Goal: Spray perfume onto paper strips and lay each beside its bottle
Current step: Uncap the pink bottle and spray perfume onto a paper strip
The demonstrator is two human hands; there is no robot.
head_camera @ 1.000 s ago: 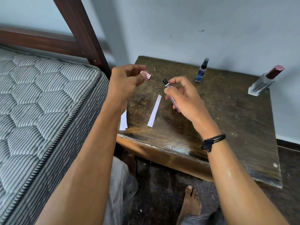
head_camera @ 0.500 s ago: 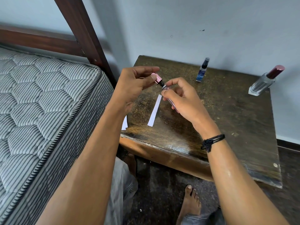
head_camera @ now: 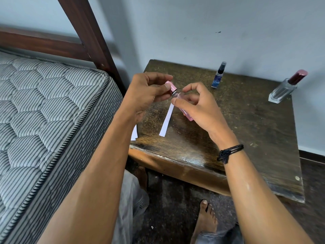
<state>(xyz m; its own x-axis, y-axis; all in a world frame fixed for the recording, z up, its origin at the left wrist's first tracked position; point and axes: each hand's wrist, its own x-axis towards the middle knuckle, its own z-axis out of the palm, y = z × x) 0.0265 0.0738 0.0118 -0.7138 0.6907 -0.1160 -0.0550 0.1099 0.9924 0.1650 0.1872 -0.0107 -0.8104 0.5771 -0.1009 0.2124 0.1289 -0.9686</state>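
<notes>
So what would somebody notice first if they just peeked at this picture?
Probably the two hands meeting over the middle of the dark wooden table: the left hand pinches a pink cap at the neck of a pink bottle held by the right hand. A white paper strip lies just below them.

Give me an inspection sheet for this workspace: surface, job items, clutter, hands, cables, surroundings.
Surface: dark wooden table, worn and scratched.
Job's things: pink bottle in right hand; pink cap in left hand, at the bottle's neck. One paper strip flat on the table; spare strips at the left edge. Blue bottle and clear bottle with dark red cap stand near the wall.
Clutter: nothing seen.
Hands: both closed on bottle parts.
Cables: nothing seen.
Surroundings: striped mattress, wooden bed frame, grey wall.
</notes>
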